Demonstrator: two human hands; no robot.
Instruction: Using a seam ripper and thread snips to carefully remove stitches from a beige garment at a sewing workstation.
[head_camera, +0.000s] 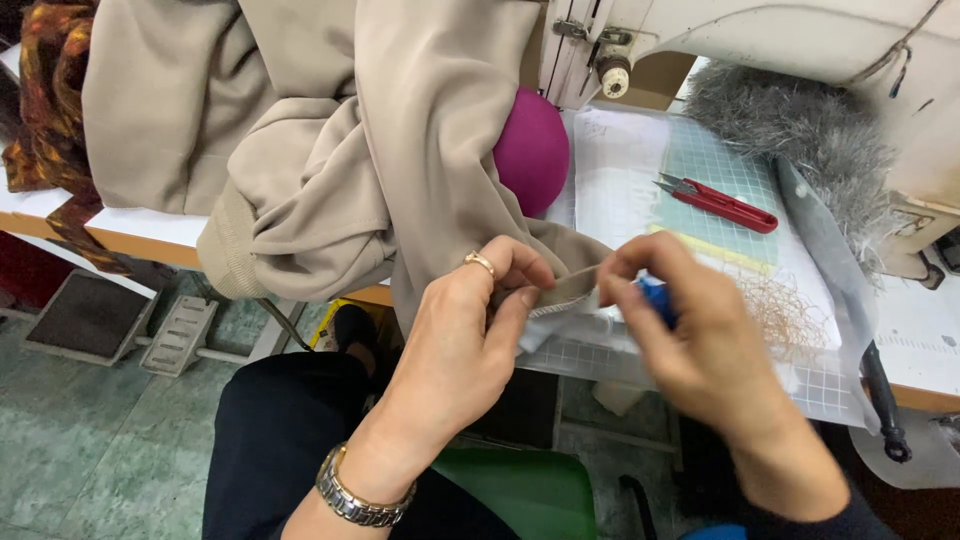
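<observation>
Pinching beige garment (400, 160) hem at frame centre: left hand (470, 330) thumb and fingers clamped on edge; right hand (700, 340) closed round small blue tool (655, 298), working seam. Loose thread clippings (790, 315) lower right suggest partial progress; bulk heaped upper left, seam unfinished. Red snips (715, 200) idle on cutting mat (720, 170).

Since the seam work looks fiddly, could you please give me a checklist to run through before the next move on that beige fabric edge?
1. Left hand pinches the edge of the beige woven fabric: ok.
2. Right hand grips the small blue-handled tool: ok.
3. Tool tip on the seam: cannot tell, it is hidden and blurred.
4. Red-handled thread snips lie apart on the green gridded cutting mat: ok.
5. Loose thread clippings lie beside the right hand: not ok.
</observation>
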